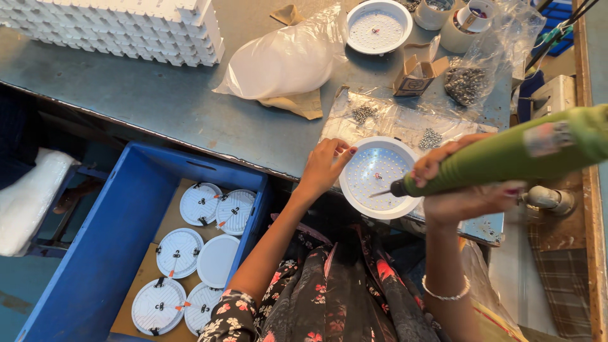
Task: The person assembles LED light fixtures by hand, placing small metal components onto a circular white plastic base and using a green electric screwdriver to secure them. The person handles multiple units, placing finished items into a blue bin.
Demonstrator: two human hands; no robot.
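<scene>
While lying at the near edge of the grey tabletop, white round lamp housing, open side up, small screws inside. Left hand touching its left rim with fingertips, not closed around it. Right hand clamped on green electric screwdriver, dark tip over the housing's inner plate. Just behind, clear plastic sheet with small heaps of screws. Further back, second white housing, small cardboard box, white plastic bag. Below left, blue crate holding several white round discs.
</scene>
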